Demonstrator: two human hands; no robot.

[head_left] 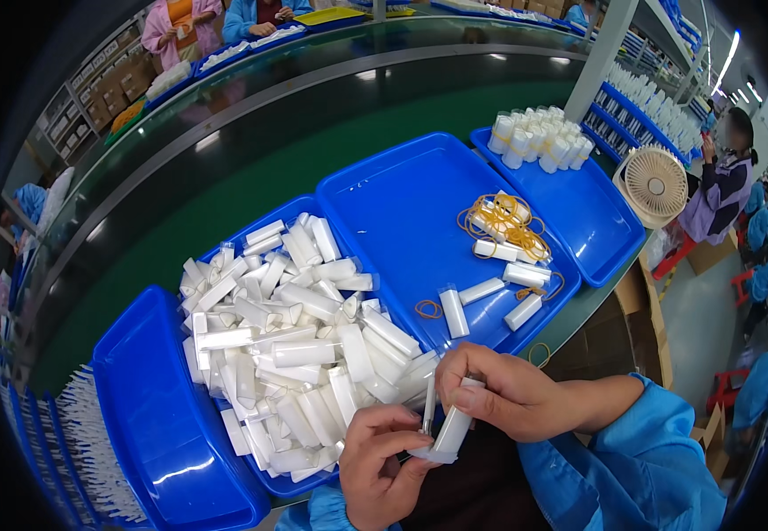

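Observation:
Between my two hands, close to my body, is a white block-shaped piece (453, 434). My left hand (382, 465) grips its lower end with thumb and fingers. Around its upper end my right hand (512, 394) is closed. A slim white-and-metallic stick (429, 403) stands upright beside the block, between the hands; which fingers hold it, I cannot tell. Left of the hands, a heap of white pieces (304, 354), many in clear plastic sleeves, fills a blue tray. Beyond my right hand, several similar pieces (453, 311) lie apart in another blue tray (393, 199).
Yellow rubber bands (501, 221) lie over white pieces in the middle tray. Banded white bundles (539, 137) stand in the right tray. Another blue tray (167, 416) is at the left. A round fan (654, 186) stands right, near a metal post. A green conveyor (251, 173) runs behind.

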